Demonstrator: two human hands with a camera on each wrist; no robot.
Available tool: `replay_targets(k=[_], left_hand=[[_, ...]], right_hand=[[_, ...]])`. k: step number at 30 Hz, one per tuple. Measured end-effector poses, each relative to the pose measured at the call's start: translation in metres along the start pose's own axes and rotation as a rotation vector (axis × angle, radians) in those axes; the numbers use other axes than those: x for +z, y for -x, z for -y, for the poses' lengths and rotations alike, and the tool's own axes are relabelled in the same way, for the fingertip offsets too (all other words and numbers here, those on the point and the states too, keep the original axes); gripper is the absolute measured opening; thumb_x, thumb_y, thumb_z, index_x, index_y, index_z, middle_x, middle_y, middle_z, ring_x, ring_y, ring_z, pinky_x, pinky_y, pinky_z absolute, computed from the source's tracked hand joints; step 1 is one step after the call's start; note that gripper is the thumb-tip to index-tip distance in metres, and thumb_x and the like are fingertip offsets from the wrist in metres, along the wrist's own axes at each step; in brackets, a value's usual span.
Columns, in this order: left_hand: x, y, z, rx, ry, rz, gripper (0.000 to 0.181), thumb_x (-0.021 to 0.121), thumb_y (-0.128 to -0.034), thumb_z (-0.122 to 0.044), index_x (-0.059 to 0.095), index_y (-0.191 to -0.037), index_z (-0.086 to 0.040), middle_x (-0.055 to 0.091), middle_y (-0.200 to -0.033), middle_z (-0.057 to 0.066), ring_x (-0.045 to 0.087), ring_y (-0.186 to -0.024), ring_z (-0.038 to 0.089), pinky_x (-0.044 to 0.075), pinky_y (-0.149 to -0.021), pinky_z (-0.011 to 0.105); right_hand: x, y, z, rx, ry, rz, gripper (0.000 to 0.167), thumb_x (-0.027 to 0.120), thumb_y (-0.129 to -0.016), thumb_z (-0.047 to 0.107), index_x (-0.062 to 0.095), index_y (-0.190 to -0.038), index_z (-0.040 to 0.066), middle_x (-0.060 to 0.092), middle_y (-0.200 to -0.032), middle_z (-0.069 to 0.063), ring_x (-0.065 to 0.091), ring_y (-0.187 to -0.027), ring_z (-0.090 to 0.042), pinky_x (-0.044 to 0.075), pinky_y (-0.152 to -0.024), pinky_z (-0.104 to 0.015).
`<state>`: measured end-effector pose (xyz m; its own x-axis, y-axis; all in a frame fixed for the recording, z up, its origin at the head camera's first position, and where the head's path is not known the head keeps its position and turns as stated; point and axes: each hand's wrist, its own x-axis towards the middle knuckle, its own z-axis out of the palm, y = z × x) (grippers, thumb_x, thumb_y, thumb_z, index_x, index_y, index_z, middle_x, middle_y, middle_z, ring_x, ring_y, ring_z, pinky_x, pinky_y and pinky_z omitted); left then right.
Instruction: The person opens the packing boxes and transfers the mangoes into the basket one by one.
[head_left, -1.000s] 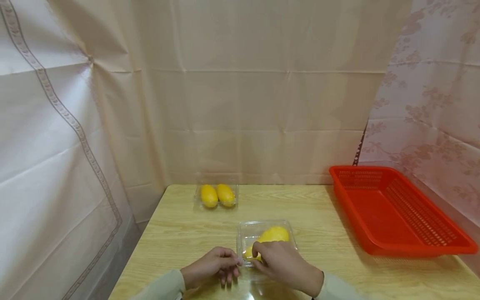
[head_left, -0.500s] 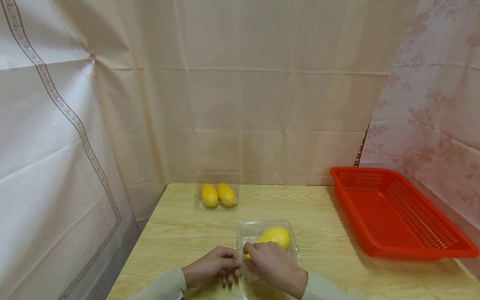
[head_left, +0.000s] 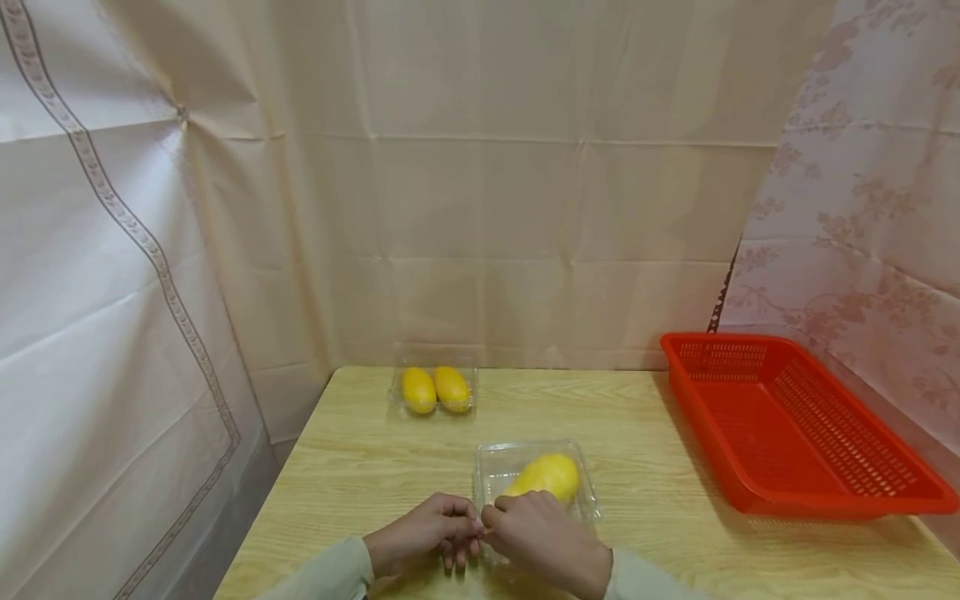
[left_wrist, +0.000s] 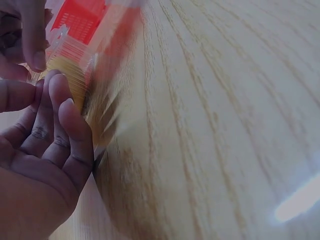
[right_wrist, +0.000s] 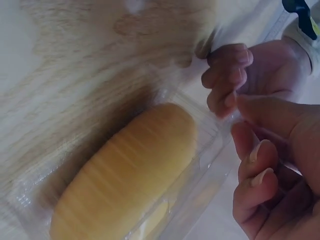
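A clear plastic container [head_left: 495, 461] with yellow oval fruit [head_left: 551, 477] inside stands near the table's front. At its near left corner, my left hand [head_left: 427, 533] pinches the edge between thumb and forefinger, its other fingers loosely curled. My right hand [head_left: 551, 537] covers part of the near side, thumb and forefinger closed about the edge beside the left fingertips. In the right wrist view one large fruit [right_wrist: 130, 170] lies under clear plastic, and a part of another shows below it. Whether the lid is fastened is too blurred to tell.
Farther back on the wooden table [head_left: 585, 400], to the left, is a second clear container with two yellow fruits [head_left: 452, 389]. A red perforated basket [head_left: 780, 433] stands at the right side. Cloth sheets [head_left: 480, 208] hang behind and at both sides.
My right hand has moved left across the container's near side to the left fingertips, uncovering more of the fruit. The left hand and the containers have stayed almost where they were.
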<state>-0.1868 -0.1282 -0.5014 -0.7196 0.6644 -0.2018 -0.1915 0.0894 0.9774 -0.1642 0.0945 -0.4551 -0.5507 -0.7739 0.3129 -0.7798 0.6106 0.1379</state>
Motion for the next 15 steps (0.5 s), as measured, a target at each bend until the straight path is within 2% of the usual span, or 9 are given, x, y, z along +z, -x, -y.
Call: replay_targets(k=[4, 7, 15], left_hand=[[0.0019, 0.0004, -0.0022, -0.011, -0.017, -0.021, 0.014, 0.061, -0.1022, -0.015, 0.066, -0.097, -0.003, 0.071, -0.085, 0.005, 0.061, -0.064, 0.01, 0.049, -0.052, 0.023], [0.0023, 0.0, -0.0029, -0.02, -0.03, -0.035, 0.012, 0.061, -0.1018, -0.015, 0.066, -0.096, -0.005, 0.071, -0.085, 0.004, 0.061, -0.064, 0.011, 0.049, -0.052, 0.023], [0.0023, -0.0017, -0.001, 0.001, -0.033, -0.036, 0.013, 0.061, -0.1025, -0.014, 0.066, -0.096, -0.004, 0.072, -0.087, 0.007, 0.061, -0.063, 0.011, 0.049, -0.052, 0.022]], right_hand=[[-0.0006, 0.0007, 0.0034, -0.028, 0.026, 0.034, 0.019, 0.08, -0.086, 0.016, 0.063, -0.08, 0.019, 0.052, -0.068, 0.011, 0.044, -0.053, 0.0, 0.033, -0.043, -0.018], [-0.0004, -0.0001, 0.0044, -0.039, 0.029, 0.025, 0.02, 0.079, -0.086, 0.01, 0.062, -0.078, 0.018, 0.052, -0.067, 0.01, 0.044, -0.053, -0.001, 0.034, -0.044, -0.018], [0.003, -0.0009, 0.0039, -0.049, 0.05, -0.025, 0.026, 0.079, -0.083, 0.012, 0.056, -0.073, 0.017, 0.045, -0.063, 0.01, 0.036, -0.05, -0.001, 0.029, -0.042, -0.018]])
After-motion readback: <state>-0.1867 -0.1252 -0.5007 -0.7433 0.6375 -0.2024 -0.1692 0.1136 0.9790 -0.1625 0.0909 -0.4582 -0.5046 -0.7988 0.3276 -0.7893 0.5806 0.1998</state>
